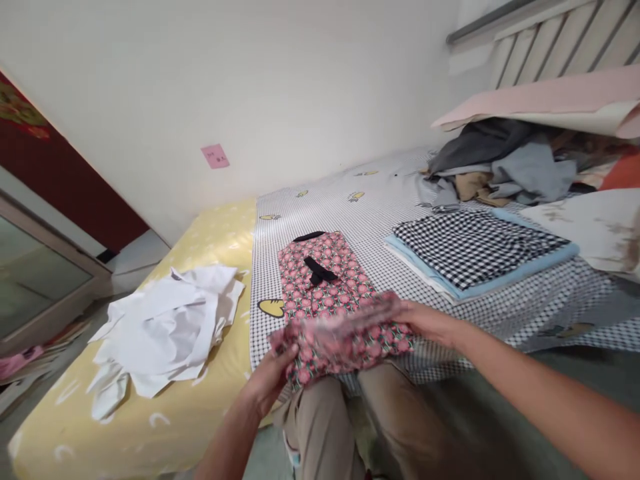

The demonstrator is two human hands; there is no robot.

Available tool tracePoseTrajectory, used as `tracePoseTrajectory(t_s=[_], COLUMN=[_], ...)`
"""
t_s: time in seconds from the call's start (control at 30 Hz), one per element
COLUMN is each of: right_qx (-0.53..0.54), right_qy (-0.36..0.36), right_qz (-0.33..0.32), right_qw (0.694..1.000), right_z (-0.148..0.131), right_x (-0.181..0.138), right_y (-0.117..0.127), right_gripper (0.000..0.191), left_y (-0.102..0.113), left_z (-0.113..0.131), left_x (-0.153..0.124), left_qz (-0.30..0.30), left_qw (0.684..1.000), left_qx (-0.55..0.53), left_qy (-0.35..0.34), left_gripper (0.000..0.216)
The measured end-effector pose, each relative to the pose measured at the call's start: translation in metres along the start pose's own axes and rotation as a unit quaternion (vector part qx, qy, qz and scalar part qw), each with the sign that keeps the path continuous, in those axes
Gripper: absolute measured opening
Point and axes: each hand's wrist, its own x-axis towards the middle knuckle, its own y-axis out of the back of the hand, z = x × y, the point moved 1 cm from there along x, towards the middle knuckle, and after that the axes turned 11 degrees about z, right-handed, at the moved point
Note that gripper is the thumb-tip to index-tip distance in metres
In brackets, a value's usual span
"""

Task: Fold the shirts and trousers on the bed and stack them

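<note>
A pink floral shirt (325, 300) with a black collar and black cuffs lies on the checked sheet in front of me, its sleeves laid inward. The lower edge is lifted toward me and blurred by motion. My left hand (274, 375) is closed on the left corner of that edge, thumb on top. At the right corner, my right hand (425, 321) grips the same edge, its fingertips partly hidden by the cloth.
Right of the shirt lies a stack of folded cloths, a black-and-white checked one (480, 243) on top. Behind it is a heap of clothes (530, 163). A crumpled white garment (165, 327) rests on the yellow sheet (220, 230) at left. A wall (320, 87) bounds the bed.
</note>
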Motion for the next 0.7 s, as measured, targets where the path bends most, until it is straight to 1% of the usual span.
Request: tracePoseTrajectory(t_s=[0.03,0.07,0.13,0.17,0.23,0.37,0.4,0.43,0.5,0.57,0.6,0.63,0.67,0.7], right_qx=[0.048,0.081,0.1,0.098,0.095,0.112,0.113,0.111,0.1,0.071,0.04,-0.011,-0.08,-0.164], right_qy=[-0.018,-0.037,-0.069,-0.077,-0.074,-0.037,-0.027,-0.018,-0.006,-0.005,-0.003,0.008,0.034,0.079], right_qz=[0.028,0.041,0.049,0.056,0.082,0.131,0.139,0.147,0.151,0.141,0.148,0.171,0.213,0.264], right_qw=[0.998,0.995,0.991,0.991,0.989,0.984,0.983,0.983,0.983,0.988,0.988,0.985,0.973,0.947], right_z=[0.001,0.003,0.01,0.014,0.018,0.019,0.018,0.018,0.019,0.02,0.02,0.019,0.016,0.01], right_x=[0.01,0.019,0.031,0.034,0.036,0.04,0.041,0.043,0.049,0.055,0.058,0.06,0.062,0.063], right_y=[0.002,0.004,0.007,0.007,0.005,-0.005,-0.006,-0.007,-0.004,0.003,0.007,0.011,0.014,0.016], right_gripper=[0.035,0.045,0.06,0.063,0.06,0.041,0.038,0.038,0.044,0.055,0.06,0.064,0.067,0.069], left_y=[-0.001,-0.002,-0.002,-0.002,-0.001,-0.005,-0.007,-0.009,-0.012,-0.013,-0.013,-0.013,-0.013,-0.013], left_z=[0.004,0.007,0.009,0.009,0.009,0.011,0.013,0.014,0.017,0.018,0.019,0.019,0.019,0.019], left_x=[0.011,0.019,0.03,0.032,0.032,0.032,0.034,0.037,0.045,0.052,0.055,0.057,0.059,0.06], left_qz=[0.023,0.04,0.043,0.036,0.031,0.025,0.023,0.021,0.019,0.015,0.012,0.011,0.013,0.016], left_qw=[0.998,0.995,0.992,0.992,0.992,0.994,0.993,0.993,0.992,0.99,0.989,0.989,0.989,0.989], left_qx=[-0.043,-0.067,-0.073,-0.069,-0.062,-0.081,-0.092,-0.099,-0.097,-0.083,-0.078,-0.077,-0.078,-0.079], left_qy=[0.031,0.057,0.089,0.096,0.101,0.075,0.068,0.066,0.083,0.112,0.121,0.124,0.123,0.12], left_gripper=[0.039,0.04,0.042,0.042,0.042,0.04,0.041,0.043,0.046,0.047,0.047,0.046,0.044,0.041])
